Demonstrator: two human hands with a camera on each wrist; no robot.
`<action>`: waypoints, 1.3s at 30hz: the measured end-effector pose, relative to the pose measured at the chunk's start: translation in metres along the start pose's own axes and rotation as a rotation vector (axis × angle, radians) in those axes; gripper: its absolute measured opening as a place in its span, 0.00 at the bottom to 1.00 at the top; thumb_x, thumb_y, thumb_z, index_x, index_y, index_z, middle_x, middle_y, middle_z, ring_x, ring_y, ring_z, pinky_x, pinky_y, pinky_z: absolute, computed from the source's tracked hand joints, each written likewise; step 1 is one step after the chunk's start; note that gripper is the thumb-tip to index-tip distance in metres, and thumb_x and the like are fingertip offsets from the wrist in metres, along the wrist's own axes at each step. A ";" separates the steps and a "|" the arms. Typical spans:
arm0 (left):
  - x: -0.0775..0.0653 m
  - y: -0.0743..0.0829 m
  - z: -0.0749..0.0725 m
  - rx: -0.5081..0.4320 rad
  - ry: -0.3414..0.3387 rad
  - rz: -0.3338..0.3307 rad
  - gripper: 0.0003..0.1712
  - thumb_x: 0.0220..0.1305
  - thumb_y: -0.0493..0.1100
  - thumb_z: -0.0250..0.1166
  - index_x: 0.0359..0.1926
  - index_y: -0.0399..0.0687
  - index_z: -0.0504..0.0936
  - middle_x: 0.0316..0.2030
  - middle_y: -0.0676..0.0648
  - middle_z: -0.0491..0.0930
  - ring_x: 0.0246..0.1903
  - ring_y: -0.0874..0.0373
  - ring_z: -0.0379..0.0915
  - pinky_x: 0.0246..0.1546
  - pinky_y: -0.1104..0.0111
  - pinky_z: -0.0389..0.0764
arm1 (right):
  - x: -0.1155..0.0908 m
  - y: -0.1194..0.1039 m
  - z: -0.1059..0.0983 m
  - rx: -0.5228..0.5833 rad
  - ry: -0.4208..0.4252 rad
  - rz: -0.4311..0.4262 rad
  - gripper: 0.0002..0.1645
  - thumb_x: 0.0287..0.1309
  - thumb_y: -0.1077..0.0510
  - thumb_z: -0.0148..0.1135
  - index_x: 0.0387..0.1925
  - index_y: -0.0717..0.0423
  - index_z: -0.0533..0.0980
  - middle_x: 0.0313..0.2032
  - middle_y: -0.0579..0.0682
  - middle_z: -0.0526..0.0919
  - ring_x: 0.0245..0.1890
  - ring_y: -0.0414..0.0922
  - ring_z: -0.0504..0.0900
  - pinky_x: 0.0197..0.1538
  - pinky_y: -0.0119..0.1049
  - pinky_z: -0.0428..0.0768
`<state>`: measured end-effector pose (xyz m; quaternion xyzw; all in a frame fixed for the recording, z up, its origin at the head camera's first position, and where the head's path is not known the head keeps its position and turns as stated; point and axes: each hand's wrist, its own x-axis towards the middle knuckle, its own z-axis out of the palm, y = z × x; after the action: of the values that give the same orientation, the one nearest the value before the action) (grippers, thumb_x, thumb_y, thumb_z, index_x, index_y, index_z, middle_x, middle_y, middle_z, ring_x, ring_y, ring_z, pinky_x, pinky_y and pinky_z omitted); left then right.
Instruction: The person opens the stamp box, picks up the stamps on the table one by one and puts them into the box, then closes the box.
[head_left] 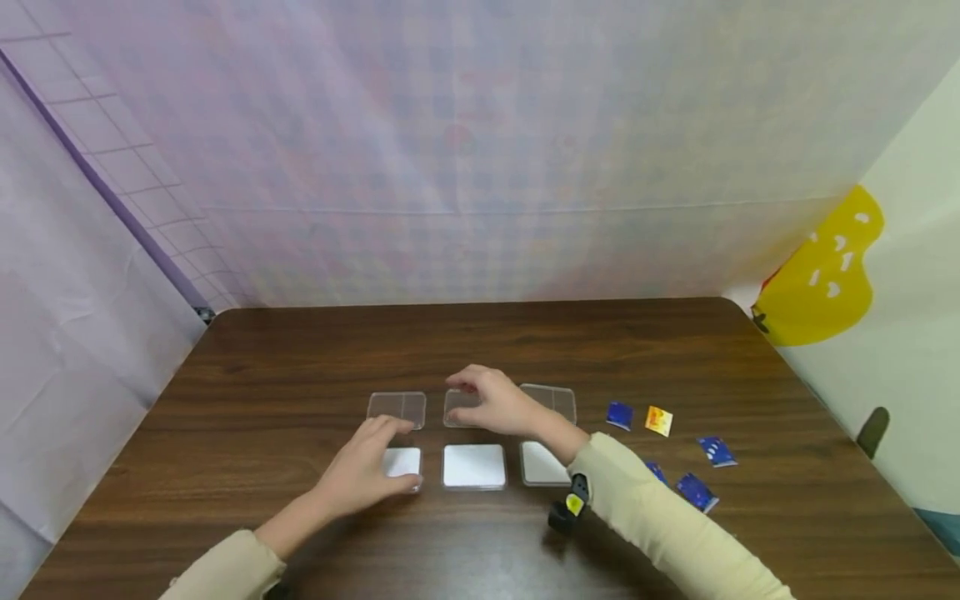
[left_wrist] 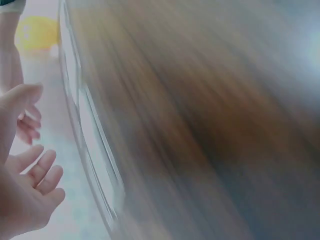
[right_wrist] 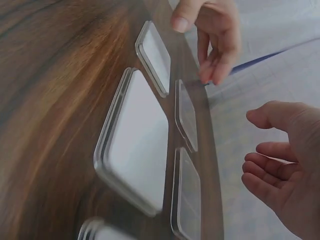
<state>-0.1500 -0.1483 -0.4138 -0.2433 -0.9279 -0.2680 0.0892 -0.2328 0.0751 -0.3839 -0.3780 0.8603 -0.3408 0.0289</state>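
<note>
My left hand (head_left: 367, 467) hovers with fingers and thumb spread around the left white-filled clear case (head_left: 403, 461), hiding part of it. Above the middle clear lid (head_left: 454, 403) is my right hand (head_left: 491, 402), its thumb and fingers apart and nothing between them. The middle white-filled case (head_left: 474, 465) lies in front of that lid. A third white-filled case (head_left: 543, 463) is under the right forearm, which covers one corner. In the right wrist view, both hands stand off the cases, fingers loosely bent.
The left clear lid (head_left: 388, 407) and right clear lid (head_left: 558, 402) lie in the back row. To the right are several small blue packets (head_left: 619, 415) and one yellow-orange packet (head_left: 658, 421) on the brown wooden table (head_left: 300, 358). A pale curtain (head_left: 480, 167) hangs behind the table.
</note>
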 end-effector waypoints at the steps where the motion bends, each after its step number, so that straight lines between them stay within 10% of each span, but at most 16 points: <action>1: 0.003 0.005 0.003 -0.014 -0.006 0.005 0.35 0.40 0.50 0.73 0.50 0.39 0.74 0.46 0.47 0.75 0.48 0.53 0.68 0.48 0.60 0.73 | -0.003 0.001 -0.003 0.005 0.004 0.006 0.27 0.49 0.59 0.63 0.50 0.69 0.71 0.46 0.60 0.77 0.45 0.52 0.76 0.48 0.41 0.75; 17: 0.054 0.069 0.053 0.029 -0.169 0.055 0.37 0.44 0.55 0.70 0.53 0.40 0.73 0.44 0.46 0.74 0.46 0.53 0.67 0.44 0.64 0.75 | -0.046 0.010 -0.021 0.001 0.088 -0.006 0.25 0.50 0.59 0.63 0.49 0.69 0.72 0.44 0.61 0.77 0.42 0.54 0.77 0.46 0.41 0.77; 39: 0.067 0.083 0.077 0.026 -0.251 -0.035 0.36 0.38 0.55 0.73 0.50 0.43 0.77 0.43 0.48 0.75 0.42 0.57 0.68 0.38 0.71 0.73 | -0.125 0.076 -0.074 -0.074 0.221 0.226 0.22 0.50 0.60 0.65 0.46 0.69 0.74 0.42 0.62 0.78 0.41 0.56 0.78 0.43 0.45 0.78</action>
<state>-0.1695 -0.0189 -0.4207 -0.2572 -0.9394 -0.2248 -0.0289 -0.2148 0.2371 -0.3997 -0.2398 0.9074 -0.3427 -0.0417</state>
